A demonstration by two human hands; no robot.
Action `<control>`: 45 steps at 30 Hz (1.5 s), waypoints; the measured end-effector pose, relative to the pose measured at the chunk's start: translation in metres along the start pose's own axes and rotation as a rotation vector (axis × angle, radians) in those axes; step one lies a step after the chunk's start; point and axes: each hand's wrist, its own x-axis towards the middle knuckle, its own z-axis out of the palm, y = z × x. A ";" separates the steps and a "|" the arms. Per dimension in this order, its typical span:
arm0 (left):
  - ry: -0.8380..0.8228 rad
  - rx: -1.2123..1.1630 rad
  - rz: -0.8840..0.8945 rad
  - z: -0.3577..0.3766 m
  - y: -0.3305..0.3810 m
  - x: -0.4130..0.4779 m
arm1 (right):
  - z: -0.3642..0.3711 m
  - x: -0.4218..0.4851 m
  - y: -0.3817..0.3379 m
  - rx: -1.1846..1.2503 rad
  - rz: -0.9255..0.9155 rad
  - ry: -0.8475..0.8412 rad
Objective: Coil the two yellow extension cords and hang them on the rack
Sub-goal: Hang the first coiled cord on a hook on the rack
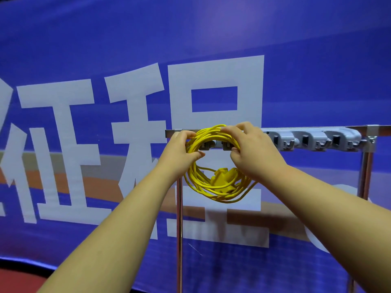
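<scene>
A coiled yellow extension cord (208, 187) hangs in front of the left end of the grey hook rack (317, 139), its yellow plug and socket (224, 176) dangling inside the loop. My left hand (179, 151) grips the coil's upper left side, fingers curled round the strands. My right hand (249, 149) holds the coil's upper right side, fingers over the top of the loop at the rack's bar. The top of the coil lies against the hooks there; whether it rests on a hook is hidden by my hands. Only one cord is in view.
The rack sits on a chrome frame with a left post (179, 229) and a right post (365, 176). Several grey hooks (285, 140) to the right hold nothing. A blue banner (84, 144) with large white characters hangs close behind.
</scene>
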 end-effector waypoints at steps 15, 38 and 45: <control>0.099 0.226 0.077 -0.009 0.009 0.003 | -0.005 -0.005 -0.001 -0.084 0.058 0.095; -0.052 0.362 0.062 0.008 0.033 0.043 | 0.009 0.026 -0.003 -0.314 0.105 -0.037; -0.034 0.407 0.084 0.002 0.046 0.041 | 0.005 0.034 -0.005 -0.366 0.107 -0.061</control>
